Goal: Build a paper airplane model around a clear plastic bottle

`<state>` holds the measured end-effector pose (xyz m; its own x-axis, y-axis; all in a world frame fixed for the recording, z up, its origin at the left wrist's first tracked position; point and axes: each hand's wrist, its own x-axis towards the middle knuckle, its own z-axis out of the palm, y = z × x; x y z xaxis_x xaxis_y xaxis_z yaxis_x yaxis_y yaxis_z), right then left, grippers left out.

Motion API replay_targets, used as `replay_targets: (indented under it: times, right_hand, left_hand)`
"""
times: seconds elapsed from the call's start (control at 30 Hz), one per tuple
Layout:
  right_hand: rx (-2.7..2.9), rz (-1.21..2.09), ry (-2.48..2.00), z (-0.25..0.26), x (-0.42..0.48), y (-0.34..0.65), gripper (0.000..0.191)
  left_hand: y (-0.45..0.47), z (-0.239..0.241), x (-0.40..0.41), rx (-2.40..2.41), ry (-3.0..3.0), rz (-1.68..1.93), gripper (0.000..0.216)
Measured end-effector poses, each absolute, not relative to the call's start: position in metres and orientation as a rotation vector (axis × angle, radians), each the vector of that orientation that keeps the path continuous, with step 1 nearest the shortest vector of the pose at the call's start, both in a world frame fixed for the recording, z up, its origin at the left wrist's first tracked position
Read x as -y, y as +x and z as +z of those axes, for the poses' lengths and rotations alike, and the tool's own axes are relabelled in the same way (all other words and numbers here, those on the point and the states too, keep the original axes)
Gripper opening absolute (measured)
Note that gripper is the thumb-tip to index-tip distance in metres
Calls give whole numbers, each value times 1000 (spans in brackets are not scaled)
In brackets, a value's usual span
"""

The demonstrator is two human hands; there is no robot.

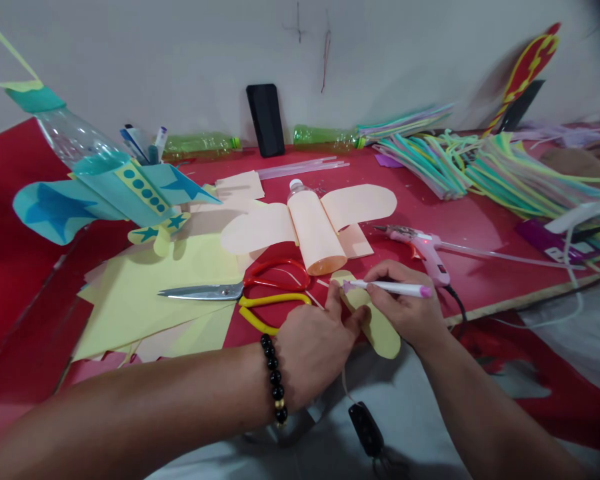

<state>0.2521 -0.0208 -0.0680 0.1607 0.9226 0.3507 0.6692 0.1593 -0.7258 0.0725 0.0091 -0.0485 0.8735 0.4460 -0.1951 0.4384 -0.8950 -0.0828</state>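
A yellow paper strip with rounded ends (384,333) lies slanted at the table's front edge. My left hand (317,340) pinches it near its upper end, fingers closed on the paper. In my right hand (407,300) is a white marker with a purple end (397,287), its tip at a small purple mark on the strip. Just beyond stands a plastic bottle wrapped in pale peach paper (316,230), with a rounded paper wing on each side. Scissors with red and yellow handles (230,292) rest open left of my left hand.
A pink glue gun (420,247) lies at right, its cord over the edge. Blue bottle airplane (125,180) stands left, near yellow paper sheets (155,300). Behind are a black phone (266,120), green bottles (325,137) and bundled coloured sticks (425,163). A key fob (366,427) hangs in front.
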Motion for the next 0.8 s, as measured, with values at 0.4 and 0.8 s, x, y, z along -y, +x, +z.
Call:
replay_targets:
  times: [0.4, 0.8]
  right_hand:
    - [1524, 338, -1555, -68, 23, 252, 5]
    - [1939, -75, -1591, -87, 104, 269, 51]
  left_hand:
    - [73, -49, -10, 692, -3003, 344, 51]
    - [74, -43, -3, 723, -2934, 315, 51]
